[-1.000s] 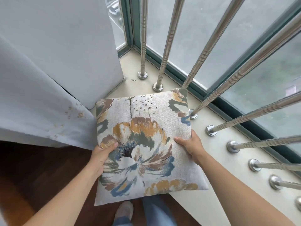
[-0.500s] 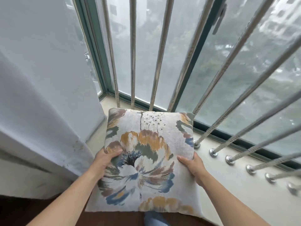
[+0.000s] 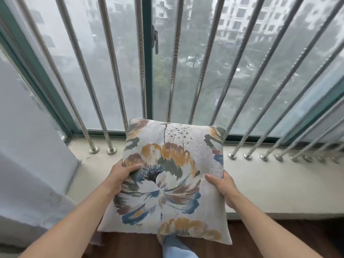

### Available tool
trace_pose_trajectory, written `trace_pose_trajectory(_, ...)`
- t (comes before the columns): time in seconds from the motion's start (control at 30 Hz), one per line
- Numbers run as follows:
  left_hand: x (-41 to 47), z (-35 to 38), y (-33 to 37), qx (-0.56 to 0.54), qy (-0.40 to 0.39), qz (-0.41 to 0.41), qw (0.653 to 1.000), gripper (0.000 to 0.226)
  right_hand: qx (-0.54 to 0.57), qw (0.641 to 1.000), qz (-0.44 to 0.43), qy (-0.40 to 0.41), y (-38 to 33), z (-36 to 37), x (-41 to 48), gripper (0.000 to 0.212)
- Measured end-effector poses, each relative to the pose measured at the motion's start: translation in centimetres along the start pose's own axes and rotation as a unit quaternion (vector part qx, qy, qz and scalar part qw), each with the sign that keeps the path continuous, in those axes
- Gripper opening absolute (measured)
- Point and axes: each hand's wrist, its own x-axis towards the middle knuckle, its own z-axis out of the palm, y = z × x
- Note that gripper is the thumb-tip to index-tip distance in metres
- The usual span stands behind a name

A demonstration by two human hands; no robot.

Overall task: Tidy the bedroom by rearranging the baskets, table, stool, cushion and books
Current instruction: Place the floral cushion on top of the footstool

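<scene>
— Where's the cushion from where you stand?

— Up in front of the person, at the window, held between both hands. Its flowered face is turned toward them. The top edge sits in front of the lower ends of the metal bars, and the bottom edge hangs over the dark wooden floor, just above a foot in pale blue.

— Is it resting on the sill?

— I cannot tell. It covers part of the pale sill, but whether its back touches is hidden.

— And the hands?

— The left hand grips the cushion's left edge about halfway up. The left thumb presses onto the front and dents the fabric a little, and the other fingers are curled round behind, out of sight. The right hand grips the right edge a touch lower, with the right thumb lying on the front and the fingers wrapped behind the edge.

— What else is around?

— A pale curtain hangs at the left, beside the sill's left end. The bars stand in a row on round feet along the sill, in front of the green-framed glass. A window handle sits on the middle upright. Through the glass, hazy trees and apartment blocks.
</scene>
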Motion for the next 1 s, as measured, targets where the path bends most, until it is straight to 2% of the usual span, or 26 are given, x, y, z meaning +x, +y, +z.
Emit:
trace_pose_trajectory(0.23, -1.2, 7.9, 0.9, 0.076, -0.083, 0.003, 0.994, 0.035, 0.066, 0.994, 0.006, 0.09, 2.8, -7.8, -4.5, 0.047)
trace_pose_trajectory(0.4, -2.3, 13.3, 1.0, 0.128, -0.134, 0.008, 0.983, 0.037, 0.11, 0.983, 0.007, 0.144, 4.4, -12.1, -7.5, 0.041)
trace_pose_trajectory(0.63, -5.4, 25.5, 0.5, 0.199, -0.232, 0.008, 0.952, 0.031, 0.168, 0.951, 0.004, 0.26, 7.0, -21.0, -13.0, 0.038)
trace_pose_trajectory(0.73, -7.2, 30.3, -0.1, 0.213, -0.268, 0.005, 0.939, 0.031, 0.18, 0.939, 0.0, 0.292, 8.3, -24.9, -15.1, 0.035)
trace_pose_trajectory(0.87, -9.7, 36.6, -1.4, 0.224, -0.316, 0.0, 0.922, 0.03, 0.188, 0.924, 0.005, 0.334, 10.5, -30.3, -17.4, 0.046)
trace_pose_trajectory(1.0, -11.7, 42.7, -2.8, 0.245, -0.355, 0.001, 0.902, 0.033, 0.207, 0.908, 0.0, 0.365, 12.0, -34.9, -19.6, 0.043)
